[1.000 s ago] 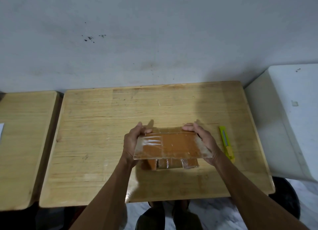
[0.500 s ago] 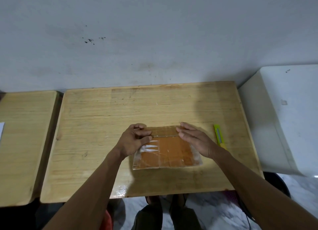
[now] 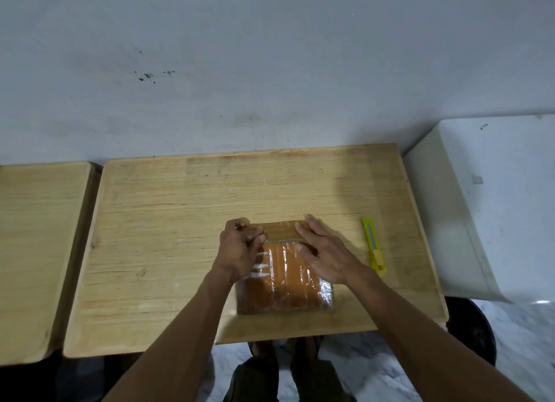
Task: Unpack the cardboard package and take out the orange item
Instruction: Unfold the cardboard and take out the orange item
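Package [image 3: 285, 284], orange under glossy plastic

The cardboard package [image 3: 283, 278] lies flat on the counter [image 3: 168, 209], just below the middle of the frame and near the counter's lower edge. It is a flat brown-orange rectangle wrapped in clear glossy film that catches the light in white streaks on its left side and crinkles at its lower right corner. A paler brown strip runs across its upper edge. Lengthwise ridges show through the film. The wrap looks unbroken. Whether the orange seen is the item itself or just the cardboard, I cannot tell.
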A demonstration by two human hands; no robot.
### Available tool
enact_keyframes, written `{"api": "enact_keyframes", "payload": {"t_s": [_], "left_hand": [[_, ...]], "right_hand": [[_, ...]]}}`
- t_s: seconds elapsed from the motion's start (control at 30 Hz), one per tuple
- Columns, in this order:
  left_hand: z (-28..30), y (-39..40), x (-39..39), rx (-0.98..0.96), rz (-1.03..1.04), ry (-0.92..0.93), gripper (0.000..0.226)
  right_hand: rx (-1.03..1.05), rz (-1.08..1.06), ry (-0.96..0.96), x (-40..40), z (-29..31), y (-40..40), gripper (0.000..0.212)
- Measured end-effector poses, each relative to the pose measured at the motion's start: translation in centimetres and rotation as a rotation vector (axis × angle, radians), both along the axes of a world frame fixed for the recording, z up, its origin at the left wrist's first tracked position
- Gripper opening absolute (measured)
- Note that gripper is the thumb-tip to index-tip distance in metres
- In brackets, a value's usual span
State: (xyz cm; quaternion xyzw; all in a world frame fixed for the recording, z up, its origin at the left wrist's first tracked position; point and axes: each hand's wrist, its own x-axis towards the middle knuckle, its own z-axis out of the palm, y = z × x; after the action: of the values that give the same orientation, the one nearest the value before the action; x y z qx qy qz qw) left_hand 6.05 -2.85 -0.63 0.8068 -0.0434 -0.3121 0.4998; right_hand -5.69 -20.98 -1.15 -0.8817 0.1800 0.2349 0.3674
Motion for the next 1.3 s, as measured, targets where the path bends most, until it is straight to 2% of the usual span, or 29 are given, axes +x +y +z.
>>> {"api": "enact_keyframes", "payload": {"t_s": [0.07, 0.13, 0.2, 0.33, 0.43, 0.5, 0.63, 0.97, 1.1, 1.3], "left_hand": [[-1.1, 0.6, -0.1, 0.242, -0.126, -0.179, 0.018], [-2.1, 1.2, -0.8, 0.514, -0.311, -0.307, 0.024], [-2.3, 1.4, -1.6, 0.613, -0.383, -0.419, 0.03], [-2.6, 0.7, -2.5, 0.563, -0.405, -0.685, 0.049], [-3.5, 0.8, -3.7, 0.51, -0.397, -0.577, 0.055], [-4.8, 1.5, -4.7, 0.541, -0.406, -0.547, 0.057], [-6.1, 2.4, -5.9, 0.645, -0.463, -0.595, 0.061], [-8.0, 2.2, -6.1, 0.645, -0.374, -0.796, 0.061], [-8.5, 2.2, -6.2, 0.604, -0.361, -0.817, 0.062], [-8.1, 2.2, -6.1, 0.613, -0.375, -0.804, 0.064]], "right_hand": [[-0.118, 0.005, 0.047, 0.0, 0.1, 0.8, 0.059], [-0.226, -0.021, 0.064, -0.1, 0.0, 1.8, 0.057], [-0.316, -0.029, 0.028, -0.1, -0.2, 2.7, 0.056], [-0.376, -0.053, -0.021, 0.2, -0.8, 4.0, 0.058], [-0.403, -0.137, -0.105, -0.1, -2.1, 5.3, 0.059], [-0.444, -0.174, -0.149, -0.7, -3.0, 6.1, 0.06], [-0.465, -0.178, -0.121, -0.9, -3.9, 6.6, 0.062], [-0.478, -0.19, -0.045, -0.3, -5.2, 7.0, 0.069], [-0.545, -0.186, -0.043, -0.5, -5.8, 7.1, 0.07], [-0.538, -0.198, -0.072, -0.4, -5.8, 7.2, 0.07]]}}
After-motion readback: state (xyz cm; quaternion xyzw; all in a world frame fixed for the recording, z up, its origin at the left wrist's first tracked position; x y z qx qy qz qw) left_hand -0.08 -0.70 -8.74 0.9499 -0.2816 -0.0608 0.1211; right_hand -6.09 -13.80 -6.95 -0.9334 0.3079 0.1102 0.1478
